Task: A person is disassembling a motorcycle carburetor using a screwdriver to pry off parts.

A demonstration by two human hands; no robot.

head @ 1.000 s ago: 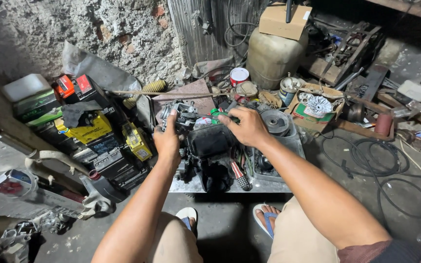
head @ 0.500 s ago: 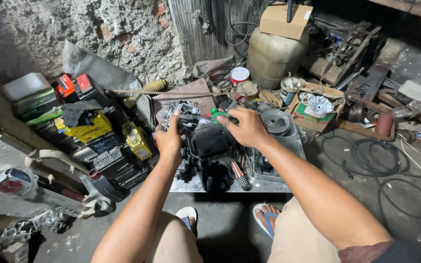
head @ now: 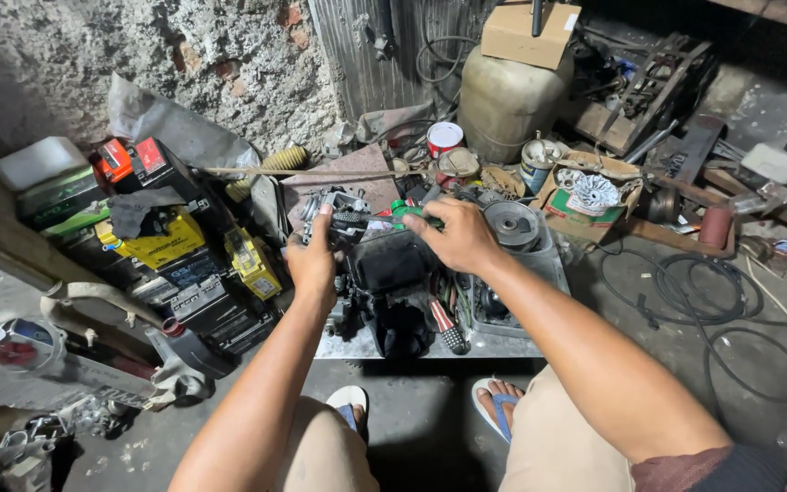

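My left hand [head: 313,262] grips a grey metal engine part [head: 343,211], a carburetor-like piece, held above a shallow metal tray [head: 512,344]. My right hand [head: 455,235] is closed on the green handle of a screwdriver [head: 408,211], whose tip points left at the metal part. A black bag-like cover [head: 392,264] lies in the tray just under both hands. My knees and sandalled feet [head: 503,401] show below the tray.
Several old batteries [head: 166,246] are stacked at the left by the rough wall. A beige plastic jerrycan [head: 503,100] with a cardboard box on top stands behind. Cans, a round pulley [head: 514,224], a box of parts and coiled black cable [head: 703,292] lie to the right.
Both hands stay over the tray. My right hand has shifted slightly left, bringing the screwdriver closer against the metal part in my left hand.
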